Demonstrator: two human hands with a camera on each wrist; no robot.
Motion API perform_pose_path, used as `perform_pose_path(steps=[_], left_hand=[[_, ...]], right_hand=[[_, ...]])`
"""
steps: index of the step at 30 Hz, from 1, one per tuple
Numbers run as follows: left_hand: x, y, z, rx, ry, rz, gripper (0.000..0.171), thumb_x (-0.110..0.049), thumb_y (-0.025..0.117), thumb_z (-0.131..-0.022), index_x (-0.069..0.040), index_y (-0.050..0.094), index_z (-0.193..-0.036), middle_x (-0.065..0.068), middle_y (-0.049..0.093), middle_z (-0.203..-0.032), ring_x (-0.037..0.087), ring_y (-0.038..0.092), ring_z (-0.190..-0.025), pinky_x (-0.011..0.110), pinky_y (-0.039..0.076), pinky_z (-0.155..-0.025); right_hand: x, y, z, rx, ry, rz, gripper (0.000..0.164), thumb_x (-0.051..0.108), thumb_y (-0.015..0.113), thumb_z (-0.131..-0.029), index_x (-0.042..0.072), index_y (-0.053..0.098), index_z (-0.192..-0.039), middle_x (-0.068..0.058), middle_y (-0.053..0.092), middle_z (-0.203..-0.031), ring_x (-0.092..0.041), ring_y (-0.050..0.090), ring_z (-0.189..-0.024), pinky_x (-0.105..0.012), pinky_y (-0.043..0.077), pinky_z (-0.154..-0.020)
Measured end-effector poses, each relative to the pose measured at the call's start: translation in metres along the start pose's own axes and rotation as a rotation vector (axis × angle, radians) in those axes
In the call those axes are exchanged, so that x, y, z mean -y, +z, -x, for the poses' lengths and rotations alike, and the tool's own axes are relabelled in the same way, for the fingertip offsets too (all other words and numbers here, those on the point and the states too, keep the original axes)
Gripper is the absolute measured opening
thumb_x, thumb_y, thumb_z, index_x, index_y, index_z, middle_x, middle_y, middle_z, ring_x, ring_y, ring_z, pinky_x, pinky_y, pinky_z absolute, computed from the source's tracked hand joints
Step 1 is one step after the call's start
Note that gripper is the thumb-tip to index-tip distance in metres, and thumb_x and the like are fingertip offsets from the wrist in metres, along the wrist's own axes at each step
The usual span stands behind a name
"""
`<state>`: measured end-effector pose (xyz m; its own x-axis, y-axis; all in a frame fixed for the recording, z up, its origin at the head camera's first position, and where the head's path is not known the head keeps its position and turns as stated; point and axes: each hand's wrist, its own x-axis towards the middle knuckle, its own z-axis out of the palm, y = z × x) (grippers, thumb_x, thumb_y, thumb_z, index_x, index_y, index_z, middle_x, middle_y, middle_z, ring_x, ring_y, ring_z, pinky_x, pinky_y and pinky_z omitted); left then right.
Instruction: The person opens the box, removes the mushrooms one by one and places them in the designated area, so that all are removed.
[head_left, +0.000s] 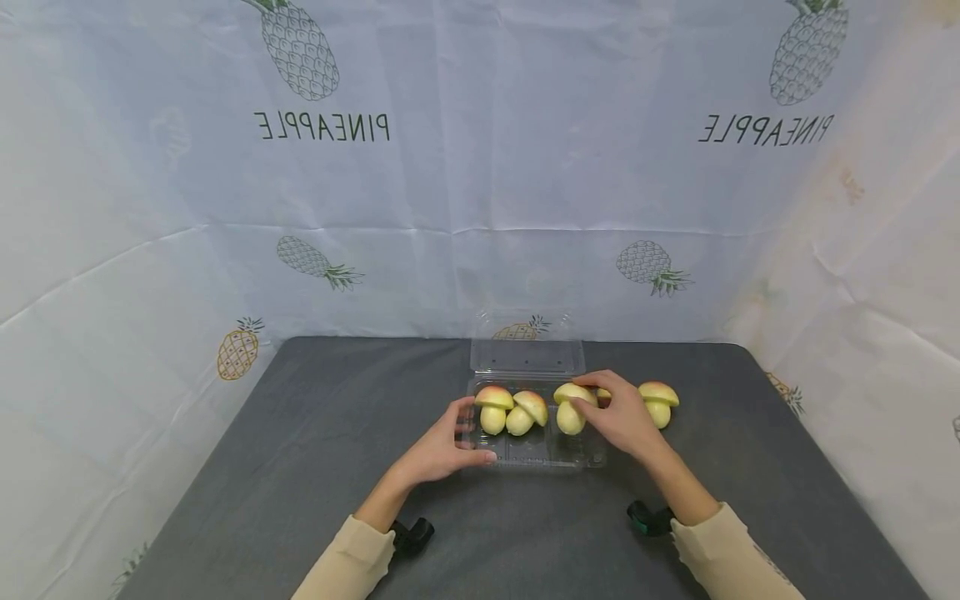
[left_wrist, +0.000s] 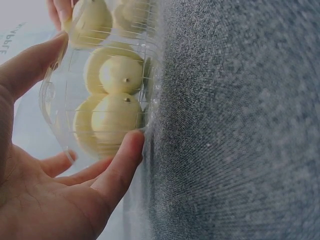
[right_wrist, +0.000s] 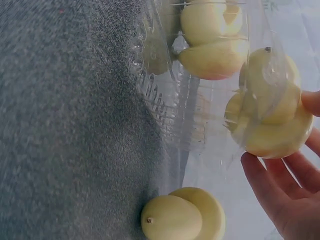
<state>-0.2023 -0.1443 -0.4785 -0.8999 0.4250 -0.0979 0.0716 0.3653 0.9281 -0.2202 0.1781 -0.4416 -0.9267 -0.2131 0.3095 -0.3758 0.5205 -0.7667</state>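
A clear plastic clamshell container (head_left: 525, 458) lies on the table with its lid (head_left: 527, 357) raised at the back. Two yellow mushroom-shaped pieces with reddish caps, one upright (head_left: 492, 410) and one tilted (head_left: 527, 412), sit side by side in its left part. My left hand (head_left: 447, 442) holds the container's left end, thumb on the front rim and fingers along the side wall. Over the right part, my right hand (head_left: 618, 412) pinches another mushroom-shaped piece (right_wrist: 275, 110) by its cap between thumb and fingers. Whether that piece touches the container floor, I cannot tell.
To the right of the container, a mushroom-shaped piece (head_left: 658, 403) rests on the dark grey table (head_left: 337, 433). Part of another reddish cap (head_left: 603, 394) shows behind my right hand. A white curtain with pineapple prints (head_left: 480, 183) hangs behind the table and along its sides.
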Motion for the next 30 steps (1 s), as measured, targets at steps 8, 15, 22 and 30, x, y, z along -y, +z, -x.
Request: perform_pose_path(steps=[8,15,22,30], left_hand=[[0.000,0.000,0.000,-0.011,0.004,0.002,0.097,-0.028,0.080,-0.091,-0.008,0.017,-0.161,0.024,0.030,-0.157,0.042,0.043,-0.138,0.050,0.051,-0.101],[-0.001,0.000,0.001,-0.003,0.009,-0.013,0.097,-0.030,0.080,-0.091,-0.007,0.016,-0.161,0.024,0.029,-0.157,0.043,0.043,-0.138,0.049,0.051,-0.102],[-0.001,0.000,0.001,-0.013,0.003,-0.004,0.097,-0.029,0.081,-0.090,-0.007,0.018,-0.161,0.024,0.030,-0.157,0.043,0.043,-0.138,0.050,0.051,-0.101],[-0.001,0.001,0.001,-0.008,0.000,-0.009,0.097,-0.028,0.080,-0.091,-0.008,0.017,-0.161,0.023,0.029,-0.157,0.042,0.043,-0.138,0.050,0.051,-0.102]], right_hand=[[0.003,-0.008,0.004,-0.005,0.007,-0.048,0.032,0.017,0.074,-0.096,0.003,0.069,-0.124,-0.016,0.063,-0.122,-0.036,0.063,-0.109,-0.051,0.057,-0.092],[0.004,-0.015,0.009,-0.015,-0.006,-0.026,0.030,0.015,0.075,-0.095,0.004,0.070,-0.122,-0.015,0.064,-0.121,-0.034,0.063,-0.109,-0.053,0.056,-0.094],[0.001,-0.022,0.013,-0.043,-0.055,-0.005,0.029,0.012,0.075,-0.095,0.002,0.070,-0.121,-0.015,0.064,-0.118,-0.032,0.064,-0.105,-0.052,0.057,-0.091],[-0.004,-0.033,0.018,-0.063,-0.089,0.042,0.028,0.010,0.076,-0.093,0.003,0.071,-0.119,-0.010,0.067,-0.115,-0.025,0.066,-0.100,-0.039,0.060,-0.084]])
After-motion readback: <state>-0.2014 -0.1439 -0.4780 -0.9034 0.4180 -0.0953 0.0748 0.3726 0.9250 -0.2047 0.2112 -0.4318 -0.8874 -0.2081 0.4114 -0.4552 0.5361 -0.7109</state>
